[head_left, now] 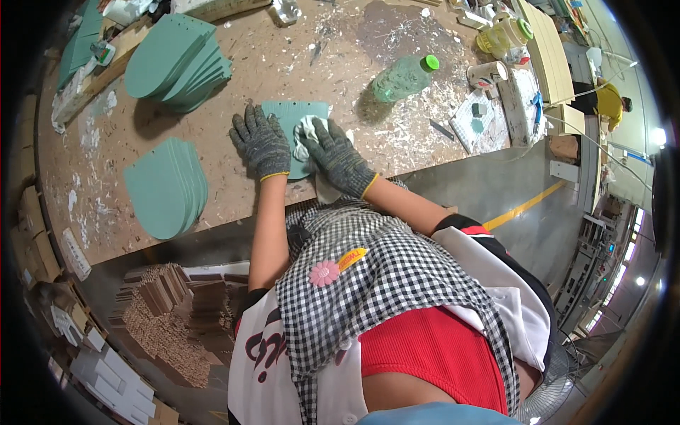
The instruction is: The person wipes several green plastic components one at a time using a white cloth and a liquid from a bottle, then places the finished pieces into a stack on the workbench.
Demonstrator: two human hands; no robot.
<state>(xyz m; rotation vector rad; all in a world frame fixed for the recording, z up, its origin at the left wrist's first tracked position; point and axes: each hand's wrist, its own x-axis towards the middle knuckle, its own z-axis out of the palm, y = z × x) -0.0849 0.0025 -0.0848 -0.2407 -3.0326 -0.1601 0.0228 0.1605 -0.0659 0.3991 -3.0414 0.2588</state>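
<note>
A green flat panel (289, 110) with a row of small holes along its far edge lies on the worktable in front of me. My left hand (261, 142), in a grey knit glove, rests flat at the panel's left side with its fingers stretched out. On the right part of the panel, my gloved right hand (338, 157) presses a crumpled white cloth (304, 134), its fingers over it. Left of my hands sits a stack of similar rounded green panels (161, 190). Farther back stands a second, fanned-out stack (170, 57).
A green-tinted plastic bottle (402, 79) with a bright green cap is on the paint-spotted table (283, 67). To the right are a white cup (486, 74), a paint-marked board (478, 119) and a yellowish bottle (503, 39). Brown strips (163, 319) are piled below the table's left side.
</note>
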